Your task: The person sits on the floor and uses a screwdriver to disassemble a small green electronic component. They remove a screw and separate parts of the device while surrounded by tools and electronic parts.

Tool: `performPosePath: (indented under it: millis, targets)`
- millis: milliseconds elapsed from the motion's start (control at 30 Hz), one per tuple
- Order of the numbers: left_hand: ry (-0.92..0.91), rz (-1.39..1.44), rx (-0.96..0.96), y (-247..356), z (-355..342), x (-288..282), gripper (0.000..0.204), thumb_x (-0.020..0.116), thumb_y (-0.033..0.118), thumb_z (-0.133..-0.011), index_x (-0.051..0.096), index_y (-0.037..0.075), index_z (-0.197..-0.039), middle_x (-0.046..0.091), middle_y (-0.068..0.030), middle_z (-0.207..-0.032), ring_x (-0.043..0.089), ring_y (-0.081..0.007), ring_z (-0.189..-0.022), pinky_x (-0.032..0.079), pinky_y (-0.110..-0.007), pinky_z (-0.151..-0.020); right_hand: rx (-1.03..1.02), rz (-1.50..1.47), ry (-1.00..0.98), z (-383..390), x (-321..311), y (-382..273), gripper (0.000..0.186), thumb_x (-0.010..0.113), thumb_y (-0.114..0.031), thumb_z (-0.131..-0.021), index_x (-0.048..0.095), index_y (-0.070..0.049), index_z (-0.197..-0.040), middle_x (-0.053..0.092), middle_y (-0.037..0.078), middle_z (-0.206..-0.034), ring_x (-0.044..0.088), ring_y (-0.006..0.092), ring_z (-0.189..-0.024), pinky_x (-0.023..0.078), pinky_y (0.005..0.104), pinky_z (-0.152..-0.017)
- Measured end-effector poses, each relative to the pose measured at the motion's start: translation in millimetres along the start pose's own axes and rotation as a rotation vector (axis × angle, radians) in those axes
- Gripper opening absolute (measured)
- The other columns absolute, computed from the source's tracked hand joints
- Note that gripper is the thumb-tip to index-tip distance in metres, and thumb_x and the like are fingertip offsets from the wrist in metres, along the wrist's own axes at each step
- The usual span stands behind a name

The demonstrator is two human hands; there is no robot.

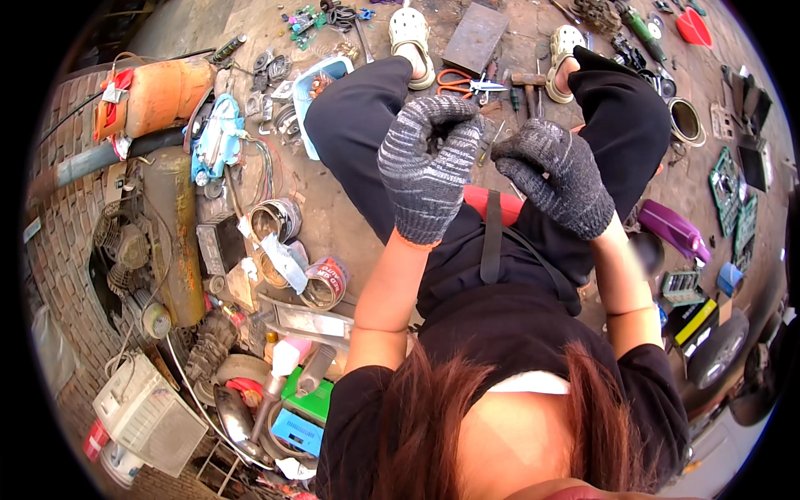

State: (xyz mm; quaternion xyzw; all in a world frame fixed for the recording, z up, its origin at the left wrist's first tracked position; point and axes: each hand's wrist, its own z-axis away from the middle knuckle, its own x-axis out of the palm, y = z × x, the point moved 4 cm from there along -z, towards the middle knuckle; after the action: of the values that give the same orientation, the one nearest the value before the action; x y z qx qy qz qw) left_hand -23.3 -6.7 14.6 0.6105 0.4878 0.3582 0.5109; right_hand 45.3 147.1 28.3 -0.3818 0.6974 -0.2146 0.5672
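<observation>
Both hands wear grey knitted work gloves and meet in front of the person's knees. The left hand is curled into a loose fist with its back to the camera, so whatever sits inside the fingers is hidden. The right hand is bunched with fingertips pinched toward the left one, and a thin metal pin pokes up from the gap between the two gloves; which hand actually grips it I cannot tell, and its lower part is covered by the gloves.

The person sits low, dark trousers and pale clogs stretched out ahead, hair and shoulders filling the lower edge. A red seat shows only as a strip under a black strap.

The ground is a dusty concrete floor crowded with scrap. Orange-handled scissors and a hammer lie between the feet, a flat metal plate beyond them. On the left lie an orange tank, a rusty cylinder, open tins and a blue tool. On the right a purple jug and green socket trays lie near the rim, where the fisheye bends and blurs everything.
</observation>
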Motion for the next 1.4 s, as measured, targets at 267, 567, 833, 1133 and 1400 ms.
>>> performPosePath:
  millis: [267, 567, 833, 1133, 1400]
  targets:
    - [-0.253, 0.129, -0.062, 5.3, 3.8, 7.6, 0.02, 0.067, -0.01, -0.077, 0.063, -0.002, -0.095, 0.066, -0.0073, -0.09, 0.063, -0.0125, -0.078, 0.053, -0.024, -0.07, -0.004, 0.148, 0.232, -20.2, -29.2, 12.9, 0.016, 0.068, -0.014, -0.079, 0.064, -0.005, -0.092, 0.061, 0.013, -0.084, 0.06, 0.0322, -0.08, 0.047, 0.0395, -0.07]
    - [-0.118, -0.232, 0.099, 3.7, -0.8, -3.3, 0.019, 0.068, -0.009, -0.077, 0.063, -0.002, -0.093, 0.066, -0.0064, -0.089, 0.062, -0.0113, -0.077, 0.052, -0.025, -0.071, 0.029, 0.067, -0.038, 0.1, -1.5, -8.9, 0.016, 0.067, -0.014, -0.08, 0.065, -0.008, -0.094, 0.061, 0.012, -0.093, 0.057, 0.0342, -0.09, 0.047, 0.0428, -0.078]
    - [-0.201, 0.495, -0.43, 3.5, 0.8, -3.1, 0.02, 0.068, -0.009, -0.076, 0.063, -0.002, -0.095, 0.067, -0.0079, -0.088, 0.063, -0.0118, -0.08, 0.055, -0.027, -0.075, 0.043, 0.031, 0.1, -12.7, -13.1, 7.4, 0.017, 0.068, -0.012, -0.08, 0.064, -0.004, -0.094, 0.063, 0.013, -0.088, 0.062, 0.0299, -0.085, 0.049, 0.0375, -0.074]
    - [-0.328, 0.197, -0.158, 0.3, 7.0, 4.9, 0.018, 0.068, -0.008, -0.077, 0.063, -0.002, -0.093, 0.066, -0.0063, -0.088, 0.062, -0.0108, -0.076, 0.053, -0.024, -0.072, -0.007, 0.039, 0.146, -18.4, -25.1, -2.1, 0.015, 0.067, -0.01, -0.08, 0.064, -0.004, -0.094, 0.062, 0.013, -0.086, 0.06, 0.032, -0.08, 0.048, 0.0385, -0.07]
    - [-0.059, 0.218, -0.177, 0.7, 1.5, -1.1, 0.017, 0.067, -0.008, -0.079, 0.062, -0.001, -0.094, 0.066, -0.0076, -0.088, 0.063, -0.0113, -0.076, 0.054, -0.024, -0.07, -0.032, 0.015, 0.031, -3.4, -4.7, -9.1, 0.017, 0.068, -0.012, -0.079, 0.064, -0.004, -0.094, 0.062, 0.014, -0.091, 0.06, 0.0338, -0.085, 0.048, 0.0401, -0.076]
